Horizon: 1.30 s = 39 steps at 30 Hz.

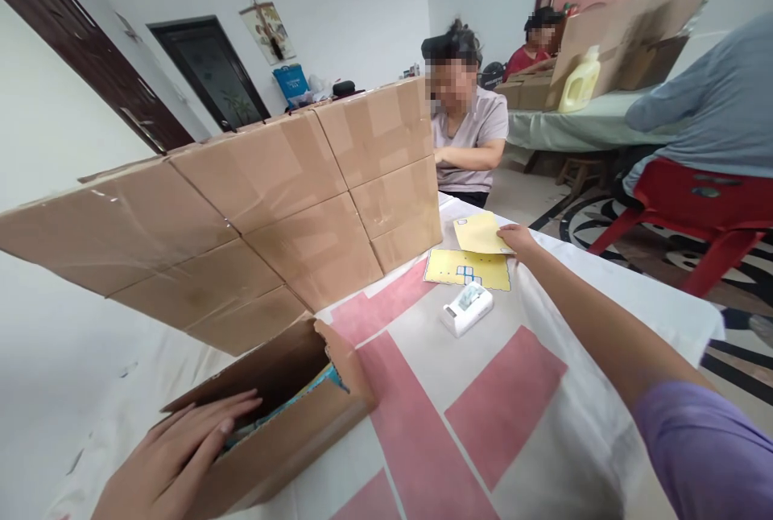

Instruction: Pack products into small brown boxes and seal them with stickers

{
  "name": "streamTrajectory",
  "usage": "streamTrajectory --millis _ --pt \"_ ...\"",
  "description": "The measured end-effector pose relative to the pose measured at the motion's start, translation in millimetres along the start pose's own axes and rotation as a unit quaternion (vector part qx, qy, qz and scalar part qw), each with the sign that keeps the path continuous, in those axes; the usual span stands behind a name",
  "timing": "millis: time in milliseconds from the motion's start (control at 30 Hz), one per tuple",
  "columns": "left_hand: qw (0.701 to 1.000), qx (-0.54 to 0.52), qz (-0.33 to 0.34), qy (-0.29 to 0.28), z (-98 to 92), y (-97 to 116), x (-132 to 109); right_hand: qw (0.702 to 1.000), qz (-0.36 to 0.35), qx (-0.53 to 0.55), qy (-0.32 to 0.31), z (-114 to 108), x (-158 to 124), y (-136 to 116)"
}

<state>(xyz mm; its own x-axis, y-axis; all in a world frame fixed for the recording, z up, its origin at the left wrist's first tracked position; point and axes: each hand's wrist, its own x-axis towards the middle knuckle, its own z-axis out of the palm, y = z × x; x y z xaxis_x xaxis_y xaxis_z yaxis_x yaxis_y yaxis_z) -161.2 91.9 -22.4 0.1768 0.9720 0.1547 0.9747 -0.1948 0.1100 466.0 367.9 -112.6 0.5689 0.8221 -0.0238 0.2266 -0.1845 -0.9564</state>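
Observation:
My right hand (515,238) is stretched out at the far side of the table, its fingers closed on the edge of a yellow sheet of paper (477,232). Partly under that sheet lies a second yellow sheet (438,266) with a wavy blue border and small blue drawings. A white tape dispenser (468,309) sits just nearer. At lower left, my left hand (181,451) rests with extended fingers over the top of an open cardboard box (302,443). Something blue and yellow (329,379) shows inside; the rest of the contents is hidden.
Stacked cardboard boxes (302,206) form a wall along the table's left side. Pink rectangles mark the white tablecloth (423,347). A person (474,121) sits beyond the boxes; others sit at another table with a yellow bottle (580,84). A red chair (700,198) stands at right.

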Motion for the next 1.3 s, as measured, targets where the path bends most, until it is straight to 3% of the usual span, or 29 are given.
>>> streamTrajectory --millis 100,200,367,467,600,733,833,967,1133,1200,1300 --pt "1.0 -0.014 -0.026 0.006 -1.9 1.7 3.6 0.998 0.045 -0.032 -0.003 23.6 20.3 4.1" --pt "0.999 -0.021 -0.038 0.004 -3.4 2.8 5.0 0.998 0.041 -0.042 -0.002 37.3 29.7 1.5" --pt "0.999 -0.019 -0.04 0.0 -2.4 4.9 3.3 0.999 -0.026 -0.04 0.012 20.7 8.4 2.7" --pt "0.999 -0.015 -0.033 0.01 -2.2 8.2 1.1 0.996 -0.072 -0.059 0.003 -4.3 -25.4 10.4" --pt "1.0 -0.015 -0.011 0.02 -5.7 15.1 1.9 0.981 -0.166 -0.091 -0.044 -26.6 -90.5 13.9" --pt "0.999 -0.003 0.024 0.03 -12.9 27.1 5.0 0.91 -0.374 -0.097 -0.152 -14.4 -167.7 -6.6" --pt "0.999 0.004 0.037 0.039 -18.9 40.2 2.4 0.856 -0.464 -0.106 -0.203 11.3 -216.4 -30.6" --pt "0.997 -0.004 0.039 0.061 -24.2 58.0 -9.7 0.838 -0.471 -0.149 -0.23 42.3 -254.8 -45.7" --pt "0.993 -0.025 0.049 0.102 -26.6 72.7 -25.9 0.845 -0.428 -0.115 -0.3 55.1 -287.1 -33.9" --pt "0.993 -0.029 0.056 0.102 -27.0 74.8 -29.6 0.825 -0.424 -0.086 -0.363 55.3 -299.9 -30.2" --pt "0.991 -0.037 0.06 0.112 -26.6 73.7 -32.2 0.772 -0.415 -0.056 -0.479 59.7 -315.9 -31.7"
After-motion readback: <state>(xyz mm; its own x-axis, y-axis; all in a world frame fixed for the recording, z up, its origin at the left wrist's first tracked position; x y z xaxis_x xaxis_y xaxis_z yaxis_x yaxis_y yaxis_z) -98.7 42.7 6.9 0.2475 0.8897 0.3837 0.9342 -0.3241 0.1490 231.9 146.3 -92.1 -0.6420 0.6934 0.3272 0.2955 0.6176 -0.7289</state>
